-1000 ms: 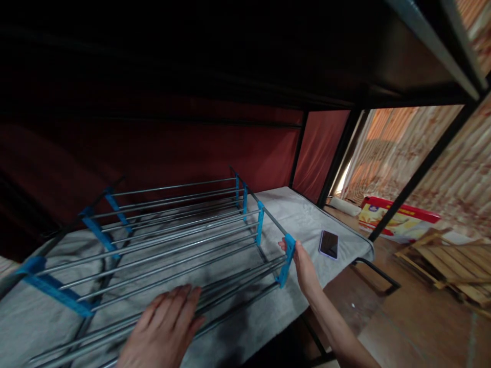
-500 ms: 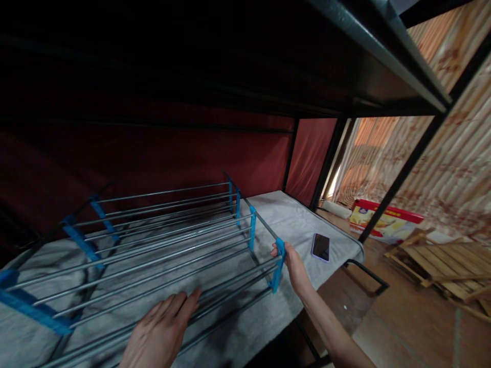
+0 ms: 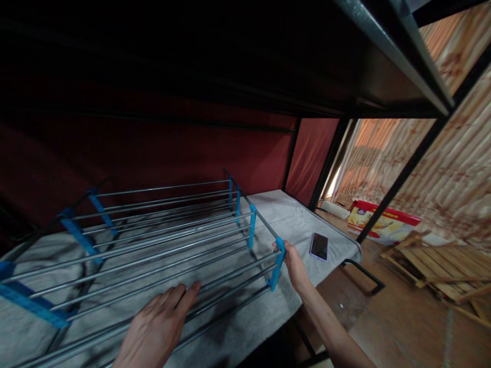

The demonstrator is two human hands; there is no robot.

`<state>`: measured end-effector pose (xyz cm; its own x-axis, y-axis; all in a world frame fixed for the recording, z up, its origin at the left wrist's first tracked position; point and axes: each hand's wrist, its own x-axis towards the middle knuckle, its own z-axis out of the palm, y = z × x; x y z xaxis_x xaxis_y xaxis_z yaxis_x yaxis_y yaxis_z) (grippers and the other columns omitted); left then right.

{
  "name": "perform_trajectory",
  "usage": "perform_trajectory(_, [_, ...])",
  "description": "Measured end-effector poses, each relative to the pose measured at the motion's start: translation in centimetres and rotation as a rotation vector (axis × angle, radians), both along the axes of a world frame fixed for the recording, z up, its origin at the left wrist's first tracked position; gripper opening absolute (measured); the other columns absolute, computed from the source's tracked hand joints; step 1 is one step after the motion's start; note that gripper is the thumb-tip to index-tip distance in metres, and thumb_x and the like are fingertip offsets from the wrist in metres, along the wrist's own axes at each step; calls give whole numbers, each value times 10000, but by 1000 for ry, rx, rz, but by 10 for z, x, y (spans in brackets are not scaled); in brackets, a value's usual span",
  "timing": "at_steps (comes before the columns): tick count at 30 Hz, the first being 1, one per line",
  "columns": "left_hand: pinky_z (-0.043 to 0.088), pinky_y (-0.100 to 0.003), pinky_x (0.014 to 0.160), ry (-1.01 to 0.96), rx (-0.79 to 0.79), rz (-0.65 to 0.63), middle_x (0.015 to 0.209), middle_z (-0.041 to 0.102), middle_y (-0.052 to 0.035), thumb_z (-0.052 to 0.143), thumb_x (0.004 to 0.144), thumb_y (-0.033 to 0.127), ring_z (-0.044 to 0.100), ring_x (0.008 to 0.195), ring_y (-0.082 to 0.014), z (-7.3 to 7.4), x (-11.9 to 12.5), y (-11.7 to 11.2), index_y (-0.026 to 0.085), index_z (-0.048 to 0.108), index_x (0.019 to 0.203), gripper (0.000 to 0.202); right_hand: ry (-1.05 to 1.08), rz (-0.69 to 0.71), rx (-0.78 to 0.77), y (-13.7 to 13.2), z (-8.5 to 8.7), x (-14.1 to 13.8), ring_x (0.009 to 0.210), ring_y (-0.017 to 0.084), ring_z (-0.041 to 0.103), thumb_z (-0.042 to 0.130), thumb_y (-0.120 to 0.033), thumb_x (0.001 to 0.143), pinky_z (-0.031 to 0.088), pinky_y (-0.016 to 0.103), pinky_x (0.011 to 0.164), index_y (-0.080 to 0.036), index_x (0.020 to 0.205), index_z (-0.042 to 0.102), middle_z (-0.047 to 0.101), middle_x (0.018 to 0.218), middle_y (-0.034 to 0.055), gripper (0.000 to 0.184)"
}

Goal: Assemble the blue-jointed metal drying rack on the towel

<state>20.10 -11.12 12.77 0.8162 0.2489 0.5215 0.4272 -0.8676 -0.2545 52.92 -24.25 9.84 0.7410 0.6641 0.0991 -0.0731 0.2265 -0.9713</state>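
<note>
A shoe rack [image 3: 199, 250] of grey metal tubes and blue plastic connectors lies across a grey blanket [image 3: 268, 209]. My right hand [image 3: 293, 261] is closed around the blue connector [image 3: 280, 250] at the rack's near right corner, its fingertips showing on the inner side. Over the tubes along the near side, my left hand [image 3: 159, 319] is bent with its fingers curled around the upper one; the fingertips are partly hidden. More blue connectors [image 3: 34, 301] join the tubes at the rack's left end.
A phone [image 3: 319, 247] lies on the blanket right of the rack. A dark upper bunk [image 3: 345, 87] hangs low overhead, with a slanted black post [image 3: 406, 176] at right. On the tiled floor are a red and yellow box [image 3: 383, 222] and a folded wooden slatted piece [image 3: 445, 268].
The view has shifted very slightly. Both hands keep their places on the rack, and the rack has hardly moved.
</note>
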Motion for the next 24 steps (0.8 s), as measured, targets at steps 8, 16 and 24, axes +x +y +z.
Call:
perform_trajectory(8, [565,-271,708,47,-88,10,987,763,-60,391,931,123,734,813,-188,3,2,1,235,700,1201,425,137,2,-12,5,0,-5,678,203,561,542,-618,787,431,338,651,-231,872,680,679,776,9,420])
perform_trajectory(16, [573,-248,700,47,-184,-21,1009,771,-67,379,944,127,748,834,-184,10,3,-1,224,697,1192,415,143,4,15,6,1,-9,765,235,604,519,-605,795,460,354,733,-253,832,628,661,735,-8,371])
perform_trajectory(24, [543,-268,731,119,-278,54,1028,741,-60,365,998,141,721,857,-175,27,8,-20,226,642,1203,355,79,-62,9,1,-9,-3,845,242,623,574,-553,787,484,375,783,-243,850,681,696,838,6,334])
